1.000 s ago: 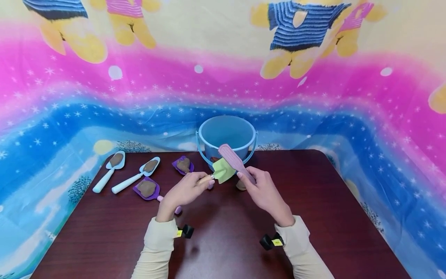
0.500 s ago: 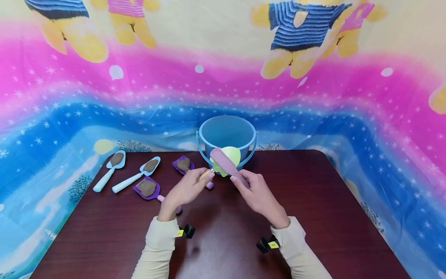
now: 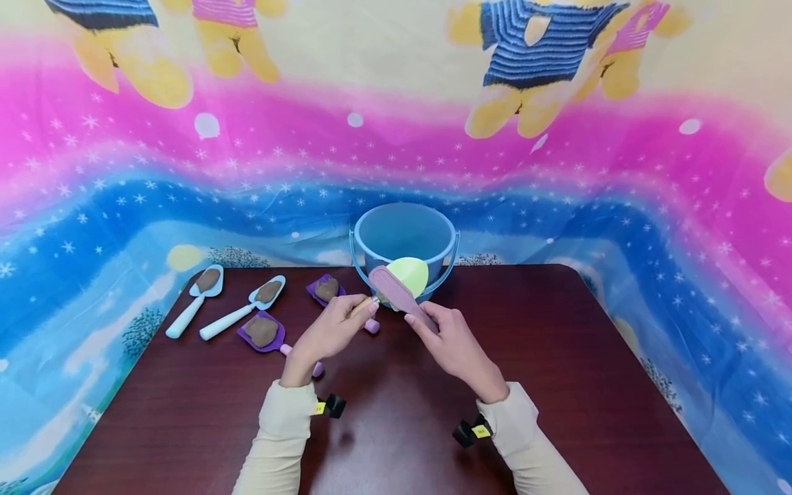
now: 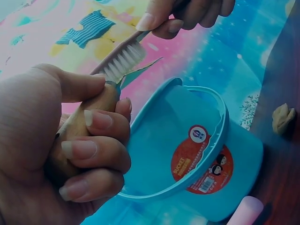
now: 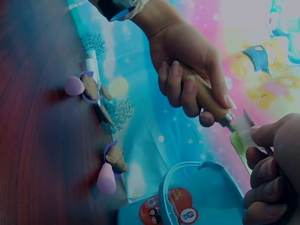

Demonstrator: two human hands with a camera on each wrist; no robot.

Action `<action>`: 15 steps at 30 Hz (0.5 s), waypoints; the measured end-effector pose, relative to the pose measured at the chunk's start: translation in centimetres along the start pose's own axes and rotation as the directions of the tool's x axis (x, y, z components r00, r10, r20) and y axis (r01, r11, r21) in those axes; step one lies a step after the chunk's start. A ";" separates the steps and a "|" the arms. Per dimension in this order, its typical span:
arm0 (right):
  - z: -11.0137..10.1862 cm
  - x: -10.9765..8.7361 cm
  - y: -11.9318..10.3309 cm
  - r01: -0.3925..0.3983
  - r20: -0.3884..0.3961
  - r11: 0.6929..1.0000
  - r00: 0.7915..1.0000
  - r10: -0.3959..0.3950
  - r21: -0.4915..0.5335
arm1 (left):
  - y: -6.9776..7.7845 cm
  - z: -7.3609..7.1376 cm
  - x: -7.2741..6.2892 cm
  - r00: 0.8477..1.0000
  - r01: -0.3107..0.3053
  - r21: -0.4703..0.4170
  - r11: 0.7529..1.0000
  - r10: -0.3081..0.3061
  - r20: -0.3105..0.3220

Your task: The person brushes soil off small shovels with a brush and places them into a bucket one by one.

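Note:
In the head view my left hand [image 3: 331,333] grips the wooden handle [image 4: 89,117] of a small trowel with a light green blade [image 3: 410,273]. My right hand [image 3: 454,344] holds a pink brush [image 3: 396,289], which crosses the base of that blade. White bristles [image 4: 126,61] face the trowel in the left wrist view, right at the spot where blade meets handle. Both tools are raised in front of a light blue bucket [image 3: 405,237], and the brush covers part of the blade from above.
Left on the dark wooden table [image 3: 557,412] lie two purple shovels [image 3: 276,342] and two pale blue scoops [image 3: 185,317], each bearing a brown lump. Another brown lump [image 4: 283,119] sits near the bucket. A printed cloth [image 3: 396,151] hangs behind.
The brush has shifted left, down across the trowel. The trowel blade has turned, showing its rounded pale face. My right hand now covers the lump beside it in the head view.

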State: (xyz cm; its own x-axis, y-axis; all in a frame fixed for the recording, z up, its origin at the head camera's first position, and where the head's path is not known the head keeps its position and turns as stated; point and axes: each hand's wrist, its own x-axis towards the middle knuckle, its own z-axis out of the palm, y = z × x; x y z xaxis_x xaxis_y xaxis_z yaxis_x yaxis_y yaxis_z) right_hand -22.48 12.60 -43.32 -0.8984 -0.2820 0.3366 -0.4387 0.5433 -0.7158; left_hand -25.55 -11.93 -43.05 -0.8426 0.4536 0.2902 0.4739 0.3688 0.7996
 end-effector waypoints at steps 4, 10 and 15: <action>0.1 0.2 0.4 -0.009 -0.017 1.000 1.000 0.009 -0.006 | -0.2 -0.2 0.1 1.000 0.000 0.001 1.000 0.000 0.005; 0.1 0.5 0.9 -0.001 -0.039 1.000 0.999 0.000 -0.018 | -1.0 -0.3 0.5 1.000 0.002 -0.038 0.999 -0.001 0.031; 0.1 0.5 1.3 -0.016 -0.052 1.000 0.999 0.017 0.014 | -1.4 -0.6 0.9 0.998 -0.001 -0.070 0.998 0.006 0.068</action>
State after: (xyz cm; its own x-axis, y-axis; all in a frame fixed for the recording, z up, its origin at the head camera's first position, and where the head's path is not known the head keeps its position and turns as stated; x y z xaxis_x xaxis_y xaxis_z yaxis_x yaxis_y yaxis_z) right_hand -23.52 13.11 -44.17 -0.9055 -0.2312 0.3558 -0.4237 0.5367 -0.7296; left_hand -27.08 -12.53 -43.55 -0.8205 0.5100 0.2584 0.4557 0.3105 0.8342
